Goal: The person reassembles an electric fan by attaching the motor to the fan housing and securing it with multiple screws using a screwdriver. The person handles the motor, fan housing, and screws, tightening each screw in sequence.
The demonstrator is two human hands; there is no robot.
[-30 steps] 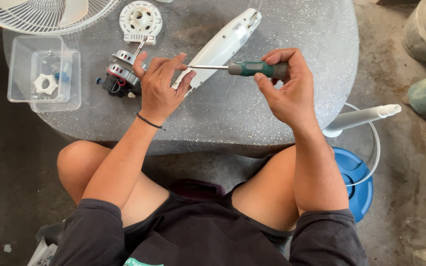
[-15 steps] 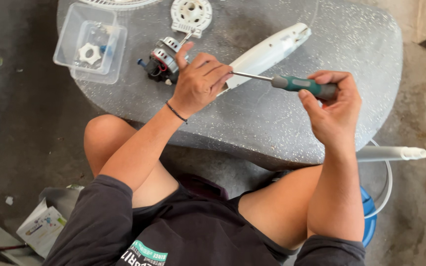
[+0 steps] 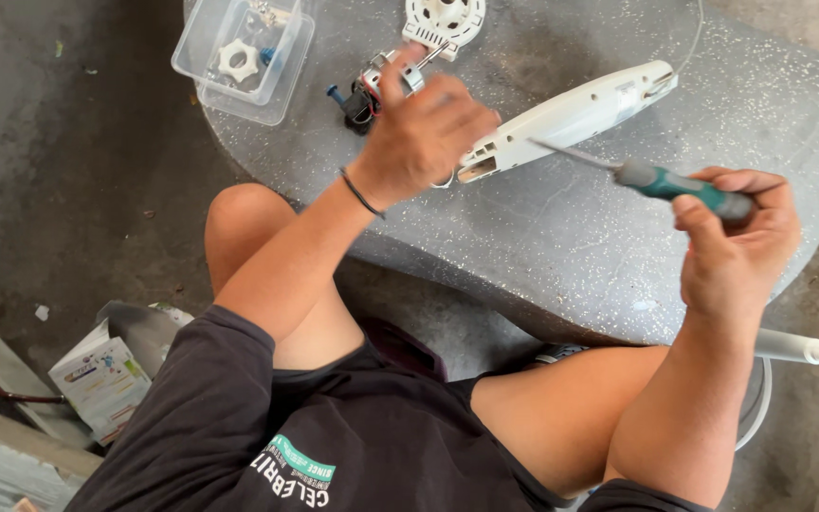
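Your right hand grips the screwdriver at 3 o'clock — left hand hovers half-curled, empty, over the white housing — parts lie loose, so lots left.

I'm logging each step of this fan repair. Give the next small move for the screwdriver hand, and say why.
Probably bring the screwdriver tip down to the near end of the white housing. The right hand holds it with the shaft angled over the housing, while the left hand sits by that end, near the small motor.
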